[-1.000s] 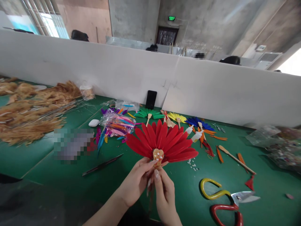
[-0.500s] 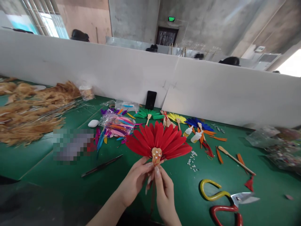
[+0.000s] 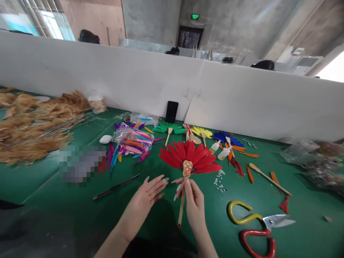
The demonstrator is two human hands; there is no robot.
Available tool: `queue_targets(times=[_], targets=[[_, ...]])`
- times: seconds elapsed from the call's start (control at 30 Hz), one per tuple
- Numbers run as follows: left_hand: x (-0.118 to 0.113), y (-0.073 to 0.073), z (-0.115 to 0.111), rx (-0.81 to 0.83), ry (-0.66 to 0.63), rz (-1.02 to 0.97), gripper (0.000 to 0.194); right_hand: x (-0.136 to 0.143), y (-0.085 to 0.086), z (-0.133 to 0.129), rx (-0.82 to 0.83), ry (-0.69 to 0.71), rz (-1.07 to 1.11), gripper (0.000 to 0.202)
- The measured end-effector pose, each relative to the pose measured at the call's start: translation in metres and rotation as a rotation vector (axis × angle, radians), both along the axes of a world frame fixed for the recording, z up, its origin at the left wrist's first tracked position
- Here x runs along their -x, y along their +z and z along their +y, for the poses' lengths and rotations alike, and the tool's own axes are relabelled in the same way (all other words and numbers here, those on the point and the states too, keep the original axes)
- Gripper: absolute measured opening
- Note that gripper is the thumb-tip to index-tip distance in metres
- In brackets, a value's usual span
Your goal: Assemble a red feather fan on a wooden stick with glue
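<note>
Red feather fan (image 3: pixel 189 156): above the green table (image 3: pixel 83 208), feathers uppermost, handle (image 3: pixel 181 209) clamped near its top between thumb and fingers of the right hand (image 3: pixel 195 199). Left hand (image 3: pixel 145 197): empty, fingers extended, clear of the fan. Recommended: grip below the pearl-like beads (image 3: pixel 187 166); avoid pressing feathers.

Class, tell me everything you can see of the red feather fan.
The red feather fan spreads its long red feathers in roughly a half circle behind a pale, wood-like head set with small white beads. A slim, wood-like handle slants down to a red tip. Its beaded face is towards the camera. The right hand grips it just below the head, above the green table; the open left hand is not touching it.
</note>
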State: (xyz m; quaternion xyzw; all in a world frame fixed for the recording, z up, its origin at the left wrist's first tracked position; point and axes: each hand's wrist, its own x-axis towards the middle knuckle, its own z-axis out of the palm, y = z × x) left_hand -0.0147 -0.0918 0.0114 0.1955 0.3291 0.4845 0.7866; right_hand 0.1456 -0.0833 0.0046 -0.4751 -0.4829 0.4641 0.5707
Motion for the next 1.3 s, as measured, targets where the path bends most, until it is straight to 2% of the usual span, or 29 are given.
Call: queue_targets(times=[0.13, 0.33, 0.47, 0.6, 0.87, 1.0, 1.07, 1.2, 1.3], targets=[[0.006, 0.007, 0.001, -0.008, -0.02, -0.173, 0.051, -0.005, -0.011, 0.006, -0.004, 0.028, -0.057, 0.032], [0.005, 0.021, -0.005, -0.05, -0.142, -0.409, 0.06, 0.0, -0.032, 0.013, -0.013, 0.175, -0.114, 0.025], [0.003, 0.022, -0.006, -0.047, -0.154, -0.445, 0.062, 0.008, -0.046, 0.015, -0.007, 0.215, -0.142, 0.024], [-0.001, 0.017, -0.007, -0.09, -0.144, -0.402, 0.056, 0.014, -0.051, 0.013, 0.041, 0.249, -0.176, 0.023], [-0.001, 0.007, -0.012, -0.162, -0.134, -0.23, 0.04, 0.013, -0.043, 0.011, 0.019, 0.302, -0.229, 0.011], [0.005, 0.003, -0.016, -0.165, -0.085, -0.111, 0.036, 0.008, -0.035, 0.009, 0.044, 0.361, -0.302, 0.019], [0.008, 0.001, -0.017, -0.156, -0.068, -0.07, 0.035, 0.007, -0.029, 0.008, 0.021, 0.329, -0.458, 0.025], [0.012, 0.003, -0.013, -0.151, -0.056, -0.082, 0.039, 0.006, -0.019, 0.012, -0.017, 0.278, -0.902, 0.035], [0.011, 0.009, -0.01, -0.128, -0.063, -0.179, 0.049, 0.004, -0.016, 0.015, -0.035, 0.232, -1.047, 0.033]])
